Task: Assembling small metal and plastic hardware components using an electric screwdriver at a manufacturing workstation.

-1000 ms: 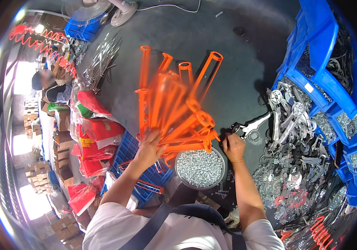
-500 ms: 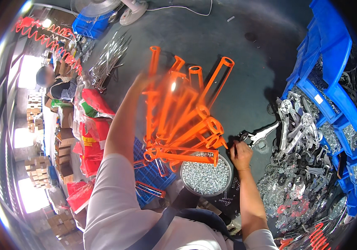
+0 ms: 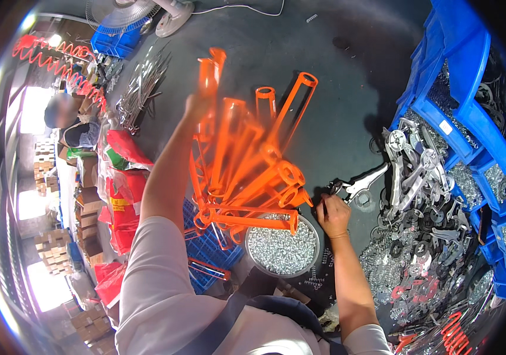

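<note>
A heap of orange caulking-gun frames (image 3: pixel 247 220) with ring ends lies in front of me. At its far left my left hand (image 3: pixel 195 107) is among the frames, next to a blurred upright one (image 3: pixel 207 74); its fingers are smeared and partly hidden. Right of the heap, my right hand (image 3: pixel 333 214) has its fingers curled down by a dark small part; whatever is in them is hidden. Just beyond that hand lies a silver trigger handle (image 3: pixel 368 182) with a black piece at its end. A round tub (image 3: pixel 318 251) of small metal parts stands below the heap.
Blue bins (image 3: pixel 442 121) of small hardware line the right side, with silver handles (image 3: pixel 406 154) and loose metal parts piled before them. Thin metal rods (image 3: pixel 143 89) lie far left. A blue crate (image 3: pixel 214 254) sits low left. A fan (image 3: pixel 173 21) and another person (image 3: pixel 81 133) are farther off.
The view has shifted slightly, so most things sit further left and higher. My left hand and the frames beside it have moved, with blur. My right hand stays by the silver trigger handle.
</note>
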